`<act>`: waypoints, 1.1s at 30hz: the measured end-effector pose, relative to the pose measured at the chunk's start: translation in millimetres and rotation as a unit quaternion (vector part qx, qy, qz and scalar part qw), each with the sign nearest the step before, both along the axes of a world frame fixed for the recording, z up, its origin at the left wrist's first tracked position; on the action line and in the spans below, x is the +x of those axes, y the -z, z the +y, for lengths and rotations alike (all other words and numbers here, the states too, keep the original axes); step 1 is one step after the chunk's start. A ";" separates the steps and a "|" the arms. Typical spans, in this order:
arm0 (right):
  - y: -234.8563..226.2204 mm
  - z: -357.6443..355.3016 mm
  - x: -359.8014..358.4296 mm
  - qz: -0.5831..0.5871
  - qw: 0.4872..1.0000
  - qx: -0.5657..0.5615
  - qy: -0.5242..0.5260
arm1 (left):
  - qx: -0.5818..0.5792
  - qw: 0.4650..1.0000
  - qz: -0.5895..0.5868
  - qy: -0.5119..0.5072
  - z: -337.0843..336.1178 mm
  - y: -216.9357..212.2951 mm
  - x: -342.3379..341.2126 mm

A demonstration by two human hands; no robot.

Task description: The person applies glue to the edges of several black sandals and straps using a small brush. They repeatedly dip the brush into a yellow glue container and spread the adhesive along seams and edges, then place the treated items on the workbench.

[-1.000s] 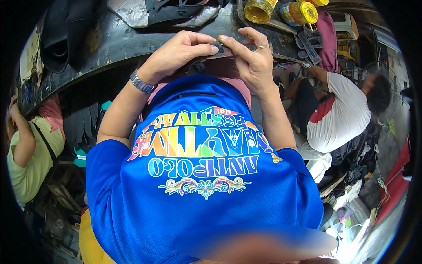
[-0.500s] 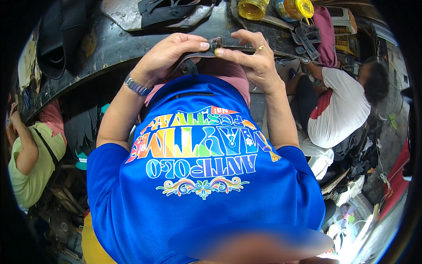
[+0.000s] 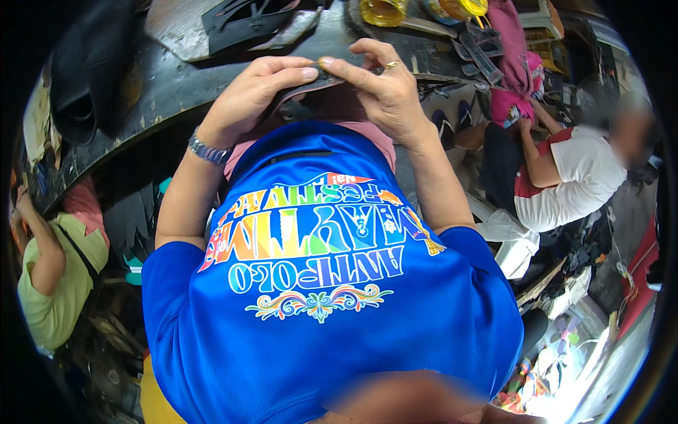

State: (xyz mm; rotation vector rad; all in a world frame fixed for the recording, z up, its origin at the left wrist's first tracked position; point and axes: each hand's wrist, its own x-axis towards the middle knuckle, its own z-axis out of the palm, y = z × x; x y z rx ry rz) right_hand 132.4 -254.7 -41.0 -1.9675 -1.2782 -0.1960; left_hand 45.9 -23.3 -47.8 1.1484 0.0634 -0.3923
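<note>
A dark, flexible strap (image 3: 311,89), seemingly leather, is stretched between my hands just in front of the bench edge. Its left part lies in my left hand (image 3: 258,88), thumb on top and fingers curled beneath. My right hand (image 3: 393,90), with a ring on one finger, presses a fingertip on the strap's upper edge close to the left thumb. Another right finger is lifted and bent above it; the right thumb is hidden. The underside of the strap is out of sight.
On the dark bench (image 3: 162,81) are black strapped footwear pieces (image 3: 244,28) on a worn board, a yellow jar (image 3: 383,11), an orange-yellow jar (image 3: 459,8) and grey strap pieces (image 3: 480,53). People sit right (image 3: 572,177) and left (image 3: 53,275).
Both hands and the strap have shifted slightly left, the fingertips now closer together. The strap's raised end has tipped down. The person at right has turned and now handles a bright pink cloth item.
</note>
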 end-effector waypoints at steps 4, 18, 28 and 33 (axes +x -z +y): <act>-1.1 -5.8 1.9 -0.069 0.998 -0.008 -0.009 | -0.019 1.000 0.022 -0.010 0.1 0.8 0.0; -19.1 25.7 -43.9 0.178 0.976 0.124 -0.012 | -0.263 0.911 -0.058 -0.311 -37.1 -11.2 13.9; -28.8 3.1 -31.8 0.316 0.937 0.146 -0.029 | -0.092 0.982 -0.032 -0.162 -38.4 -7.6 -6.2; -35.9 -5.0 -29.7 0.358 0.925 0.109 -0.066 | 0.051 0.996 -0.050 -0.048 -26.9 -6.3 -0.9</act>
